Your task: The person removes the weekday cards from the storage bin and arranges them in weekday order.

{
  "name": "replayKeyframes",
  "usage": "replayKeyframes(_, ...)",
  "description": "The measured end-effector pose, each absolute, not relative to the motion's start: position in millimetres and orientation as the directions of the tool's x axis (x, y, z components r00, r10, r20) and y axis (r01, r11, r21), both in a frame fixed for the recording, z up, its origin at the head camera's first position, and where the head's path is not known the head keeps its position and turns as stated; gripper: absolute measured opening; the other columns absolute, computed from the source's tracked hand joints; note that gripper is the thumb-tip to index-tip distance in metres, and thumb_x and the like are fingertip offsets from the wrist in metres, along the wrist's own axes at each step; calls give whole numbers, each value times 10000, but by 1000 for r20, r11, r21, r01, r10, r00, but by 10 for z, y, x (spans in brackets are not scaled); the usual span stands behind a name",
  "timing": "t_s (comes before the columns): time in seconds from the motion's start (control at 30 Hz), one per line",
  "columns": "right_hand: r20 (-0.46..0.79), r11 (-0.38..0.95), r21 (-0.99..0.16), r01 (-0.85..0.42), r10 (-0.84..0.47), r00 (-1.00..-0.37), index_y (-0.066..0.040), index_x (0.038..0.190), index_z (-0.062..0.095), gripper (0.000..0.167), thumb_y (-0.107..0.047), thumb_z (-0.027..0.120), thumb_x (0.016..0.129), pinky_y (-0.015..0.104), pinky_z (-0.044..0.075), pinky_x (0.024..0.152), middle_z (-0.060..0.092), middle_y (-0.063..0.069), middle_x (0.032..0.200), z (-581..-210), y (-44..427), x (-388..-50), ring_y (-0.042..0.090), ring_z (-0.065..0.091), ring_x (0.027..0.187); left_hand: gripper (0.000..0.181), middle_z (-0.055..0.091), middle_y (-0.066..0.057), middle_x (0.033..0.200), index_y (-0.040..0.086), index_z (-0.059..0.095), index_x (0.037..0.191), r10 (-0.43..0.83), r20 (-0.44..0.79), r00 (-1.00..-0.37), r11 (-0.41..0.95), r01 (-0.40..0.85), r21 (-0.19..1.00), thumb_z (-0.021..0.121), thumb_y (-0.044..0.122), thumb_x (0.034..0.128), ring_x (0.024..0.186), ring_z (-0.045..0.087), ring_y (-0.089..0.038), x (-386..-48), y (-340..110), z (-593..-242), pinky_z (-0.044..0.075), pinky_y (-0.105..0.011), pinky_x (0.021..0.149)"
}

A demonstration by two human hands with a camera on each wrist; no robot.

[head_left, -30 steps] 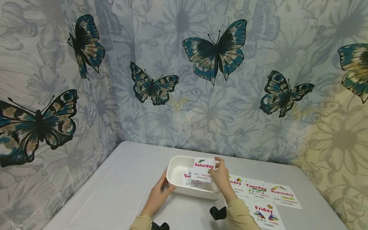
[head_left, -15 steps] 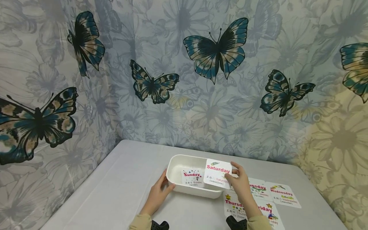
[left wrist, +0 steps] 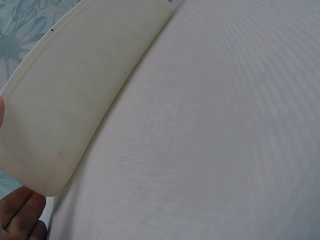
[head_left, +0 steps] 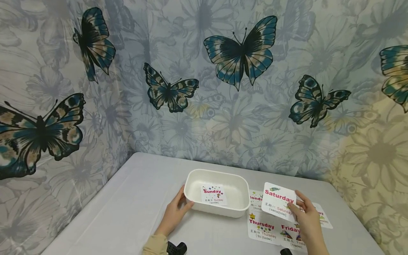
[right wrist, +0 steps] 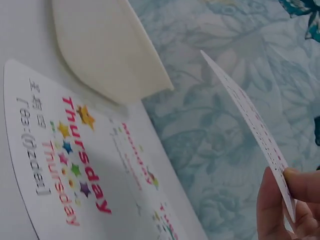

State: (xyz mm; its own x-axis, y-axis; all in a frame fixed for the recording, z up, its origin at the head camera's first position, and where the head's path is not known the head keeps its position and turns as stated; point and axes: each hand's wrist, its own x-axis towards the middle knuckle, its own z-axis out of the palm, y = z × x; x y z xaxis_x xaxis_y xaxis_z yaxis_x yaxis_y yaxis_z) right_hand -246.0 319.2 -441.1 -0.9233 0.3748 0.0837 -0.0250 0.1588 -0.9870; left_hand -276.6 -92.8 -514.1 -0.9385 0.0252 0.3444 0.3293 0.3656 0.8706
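My right hand (head_left: 307, 216) pinches the Saturday card (head_left: 279, 202) by its right edge, holding it above the laid-out cards. In the right wrist view the same card (right wrist: 250, 125) shows nearly edge-on between thumb and fingers. My left hand (head_left: 176, 210) grips the left end of a white plastic basin (head_left: 220, 209), thumb on the near side. The left wrist view shows the basin's outer wall (left wrist: 85, 85) with curled fingers (left wrist: 25, 212) at its corner. Inside the basin lies the Sunday card (head_left: 213, 196).
On the table (head_left: 127, 198), right of the basin, lie the Thursday card (head_left: 262, 226), the Friday card (head_left: 290, 235) and the Monday card (head_left: 255, 200). The held card and right hand partly cover other cards behind. A butterfly-printed cloth (head_left: 236, 117) hangs behind the table.
My right hand has carried the Saturday card from over the basin rightward, to above the laid-out cards. The Sunday card in the basin is now fully uncovered. My left hand stays on the basin.
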Motion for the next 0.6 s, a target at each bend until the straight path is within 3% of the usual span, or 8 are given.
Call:
replayKeyframes(0.27, -80, 49, -991, 125, 526, -847, -105, 1456, 309, 638, -74, 606, 892, 172, 495, 547, 524, -170, 807, -4362, 3517, -2223, -6, 552, 658, 778, 482, -127, 1340, 138, 261, 1474, 29, 359, -933, 367, 344, 864, 650, 403, 855, 1220, 445, -286, -2770, -920, -5127, 316, -516, 1007)
replayKeyframes(0.4, -135, 92, -971, 219, 545, -827, -93, 1462, 286, 678, -110, 633, 880, 200, 511, 569, 508, -189, 773, -4467, 3743, -2204, -11, 552, 665, 779, 487, -111, 1339, 130, 271, 1471, 23, 356, -934, 360, 340, 869, 667, 380, 848, 1213, 454, -270, -2778, -913, -5118, 318, -514, 1007)
replayKeyframes(0.6, -175, 231, -901, 366, 579, -796, -18, 1440, 296, 718, -207, 670, 856, 238, 484, 522, 531, -141, 725, -4650, 4106, -2176, 11, 539, 600, 812, 487, -98, 1342, 167, 262, 1476, 39, 355, -934, 357, 345, 868, 648, 470, 829, 1222, 445, -240, -2789, -910, -5112, 305, -493, 1023)
